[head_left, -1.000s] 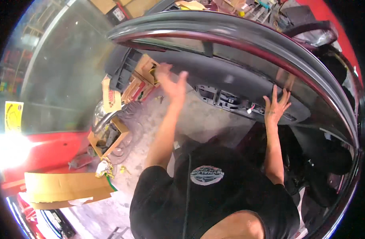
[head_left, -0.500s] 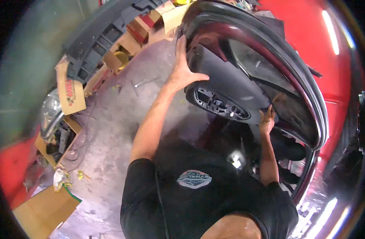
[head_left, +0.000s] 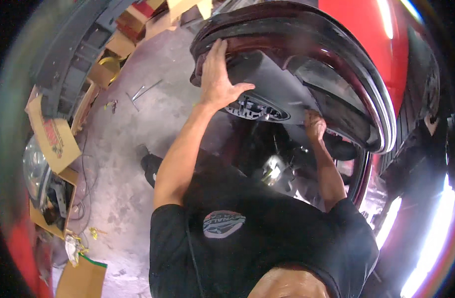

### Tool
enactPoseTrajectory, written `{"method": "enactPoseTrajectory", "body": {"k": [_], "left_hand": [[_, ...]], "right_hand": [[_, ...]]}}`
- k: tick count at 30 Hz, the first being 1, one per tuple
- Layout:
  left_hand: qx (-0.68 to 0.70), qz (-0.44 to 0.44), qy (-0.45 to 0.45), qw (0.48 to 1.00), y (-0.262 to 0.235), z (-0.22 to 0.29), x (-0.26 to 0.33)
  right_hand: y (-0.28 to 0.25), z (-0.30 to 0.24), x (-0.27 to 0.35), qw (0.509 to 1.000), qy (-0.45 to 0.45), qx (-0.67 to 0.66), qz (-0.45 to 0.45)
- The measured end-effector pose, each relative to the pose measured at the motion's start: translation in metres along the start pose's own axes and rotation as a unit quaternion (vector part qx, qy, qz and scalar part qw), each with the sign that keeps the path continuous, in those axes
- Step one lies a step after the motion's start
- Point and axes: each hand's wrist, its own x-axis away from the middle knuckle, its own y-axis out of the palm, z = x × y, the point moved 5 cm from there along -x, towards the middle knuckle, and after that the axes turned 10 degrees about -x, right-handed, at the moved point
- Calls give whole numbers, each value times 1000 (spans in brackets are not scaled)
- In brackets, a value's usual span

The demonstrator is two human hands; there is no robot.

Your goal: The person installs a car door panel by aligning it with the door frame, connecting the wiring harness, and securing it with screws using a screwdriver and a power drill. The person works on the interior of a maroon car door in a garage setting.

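Observation:
A dark maroon car door (head_left: 282, 22) with black rubber trim stands ahead of me, its window opening (head_left: 332, 82) on the right. Against its inner side lies a dark grey door panel (head_left: 274, 74) with an oval cutout (head_left: 257, 108) that shows a black plastic frame. My left hand (head_left: 217, 82) lies flat along the left edge of door and panel, fingers stretched up and thumb spread over the panel. Around the panel's lower right edge, the bent fingers of my right hand (head_left: 314, 125) are closed; their tips are partly hidden.
On the concrete floor left of the door lies a T-shaped metal tool (head_left: 138, 94). Cardboard boxes (head_left: 58, 146), a clear headlight (head_left: 35, 166) and a long grey bumper part (head_left: 71, 64) line the left side. A bright red surface (head_left: 359, 30) rises behind the door.
The door appears further left and more tilted in view, as the whole scene has shifted. My left hand keeps its place at the door edge; my right-hand fingers look more curled.

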Motion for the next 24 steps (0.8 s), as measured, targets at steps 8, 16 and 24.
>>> {"method": "enactPoseTrajectory", "body": {"k": [8,16,24], "left_hand": [[-46,-27,-7,999,-2,1,-1],[-104,-31,-17,994,-18,-2,-4],[55,-137,15,989,-55,-42,-10]], "right_hand": [[235,-251,-8,695,-426,148,-560],[208,-258,-101,715,-550,184,-389],[212,-267,-101,708,-467,221,-481]]}}
